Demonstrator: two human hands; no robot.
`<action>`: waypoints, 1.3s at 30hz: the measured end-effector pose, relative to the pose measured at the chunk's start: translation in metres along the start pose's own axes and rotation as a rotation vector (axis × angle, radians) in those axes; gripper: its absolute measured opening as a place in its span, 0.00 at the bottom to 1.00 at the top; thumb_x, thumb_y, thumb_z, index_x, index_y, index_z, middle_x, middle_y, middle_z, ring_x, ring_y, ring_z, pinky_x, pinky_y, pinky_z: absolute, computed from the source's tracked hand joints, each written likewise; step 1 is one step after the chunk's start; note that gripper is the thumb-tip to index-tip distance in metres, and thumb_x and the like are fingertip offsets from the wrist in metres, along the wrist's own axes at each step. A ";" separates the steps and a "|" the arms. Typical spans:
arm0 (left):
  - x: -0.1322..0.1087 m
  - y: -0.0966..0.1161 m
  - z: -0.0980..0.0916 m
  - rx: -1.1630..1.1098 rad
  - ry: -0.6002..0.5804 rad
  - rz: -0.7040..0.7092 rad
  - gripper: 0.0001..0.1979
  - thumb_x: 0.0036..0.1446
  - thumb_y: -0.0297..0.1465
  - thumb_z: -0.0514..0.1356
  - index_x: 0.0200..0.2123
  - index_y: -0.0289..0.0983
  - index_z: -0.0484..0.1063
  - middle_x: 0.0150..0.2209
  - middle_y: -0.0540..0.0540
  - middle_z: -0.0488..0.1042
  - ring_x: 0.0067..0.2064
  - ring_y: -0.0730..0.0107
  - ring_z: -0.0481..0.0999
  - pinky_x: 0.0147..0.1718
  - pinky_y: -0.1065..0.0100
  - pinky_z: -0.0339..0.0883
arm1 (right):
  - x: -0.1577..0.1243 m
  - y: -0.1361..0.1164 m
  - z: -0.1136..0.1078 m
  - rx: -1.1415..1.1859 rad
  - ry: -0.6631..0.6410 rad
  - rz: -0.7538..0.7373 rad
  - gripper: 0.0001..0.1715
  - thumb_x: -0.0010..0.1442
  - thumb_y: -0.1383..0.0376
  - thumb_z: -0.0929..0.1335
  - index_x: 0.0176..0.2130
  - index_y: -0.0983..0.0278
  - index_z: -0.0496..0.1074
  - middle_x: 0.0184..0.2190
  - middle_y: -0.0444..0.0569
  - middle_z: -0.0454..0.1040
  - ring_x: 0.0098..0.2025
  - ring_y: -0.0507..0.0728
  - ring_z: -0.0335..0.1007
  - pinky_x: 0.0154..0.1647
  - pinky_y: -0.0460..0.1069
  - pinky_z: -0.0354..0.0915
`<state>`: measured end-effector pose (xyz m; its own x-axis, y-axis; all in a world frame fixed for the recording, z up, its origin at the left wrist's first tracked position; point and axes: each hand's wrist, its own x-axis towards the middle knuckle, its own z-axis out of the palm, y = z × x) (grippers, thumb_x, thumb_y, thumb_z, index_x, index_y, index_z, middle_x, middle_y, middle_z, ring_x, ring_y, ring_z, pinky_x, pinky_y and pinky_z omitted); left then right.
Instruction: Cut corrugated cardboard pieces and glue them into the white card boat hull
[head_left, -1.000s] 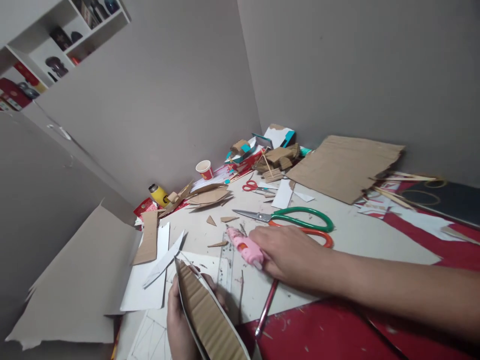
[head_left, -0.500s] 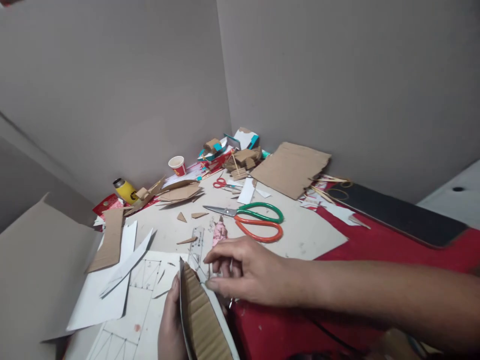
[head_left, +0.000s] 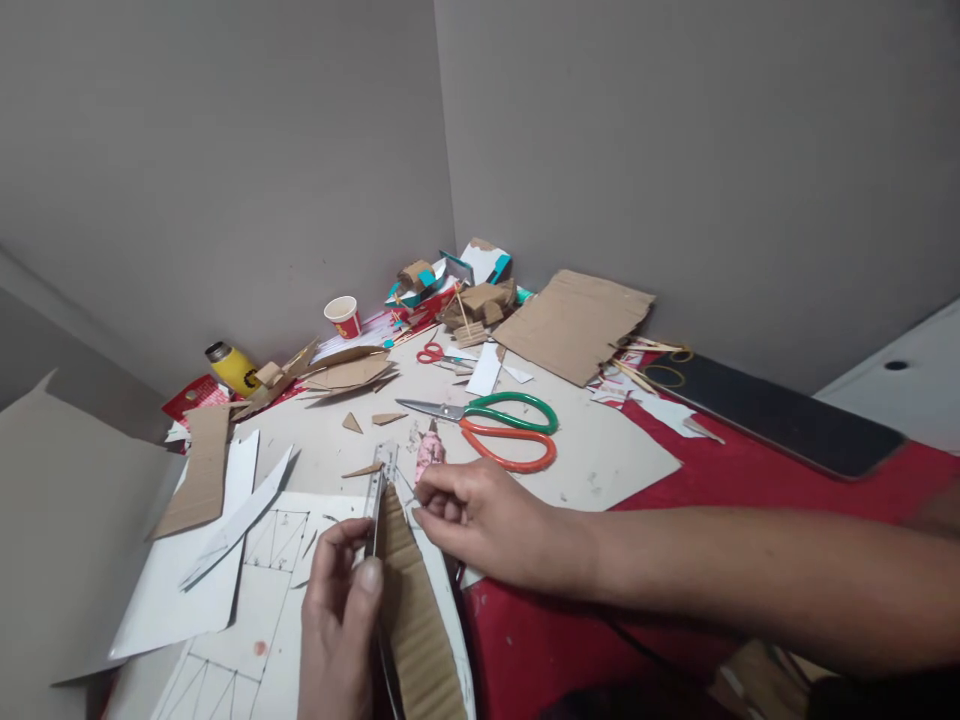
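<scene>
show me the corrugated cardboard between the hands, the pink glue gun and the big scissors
Corrugated cardboard [head_left: 420,620], head view: its brown ridged face.
Pink glue gun [head_left: 430,453], head view: its visible front end.
Big scissors [head_left: 453,411], head view: the blades near the pivot.

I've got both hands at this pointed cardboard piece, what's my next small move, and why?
I'd probably press the white strip against the corrugated cardboard piece near its point: your right hand is at the strip there, your left hand holds the opposite side, and the pink glue gun is set down.
</scene>
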<state>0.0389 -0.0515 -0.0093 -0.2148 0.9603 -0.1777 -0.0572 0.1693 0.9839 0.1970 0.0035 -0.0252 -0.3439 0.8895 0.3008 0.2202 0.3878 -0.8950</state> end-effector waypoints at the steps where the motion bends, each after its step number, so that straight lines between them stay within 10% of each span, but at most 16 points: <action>1: 0.000 0.000 -0.001 0.076 0.016 0.036 0.23 0.45 0.43 0.67 0.42 0.41 0.69 0.39 0.46 0.78 0.41 0.58 0.78 0.34 0.67 0.70 | 0.001 0.001 0.000 -0.021 0.002 0.014 0.10 0.53 0.72 0.64 0.24 0.63 0.60 0.17 0.38 0.60 0.20 0.47 0.57 0.21 0.42 0.54; 15: 0.015 -0.014 -0.012 0.280 -0.032 0.091 0.12 0.51 0.38 0.64 0.36 0.38 0.68 0.21 0.52 0.71 0.24 0.71 0.70 0.24 0.73 0.63 | -0.004 0.005 0.016 -0.074 -0.055 0.010 0.05 0.57 0.68 0.65 0.29 0.66 0.69 0.19 0.41 0.65 0.22 0.48 0.61 0.23 0.42 0.59; 39: 0.009 -0.018 -0.008 0.262 0.005 0.218 0.06 0.54 0.35 0.61 0.34 0.39 0.71 0.23 0.52 0.72 0.26 0.71 0.71 0.25 0.74 0.64 | -0.005 0.003 0.019 -0.036 -0.026 -0.034 0.06 0.56 0.69 0.66 0.36 0.67 0.73 0.24 0.44 0.70 0.23 0.48 0.62 0.23 0.43 0.61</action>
<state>0.0296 -0.0474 -0.0287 -0.1994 0.9792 0.0384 0.2428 0.0114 0.9700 0.1822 -0.0039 -0.0353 -0.3756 0.8691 0.3218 0.2405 0.4267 -0.8718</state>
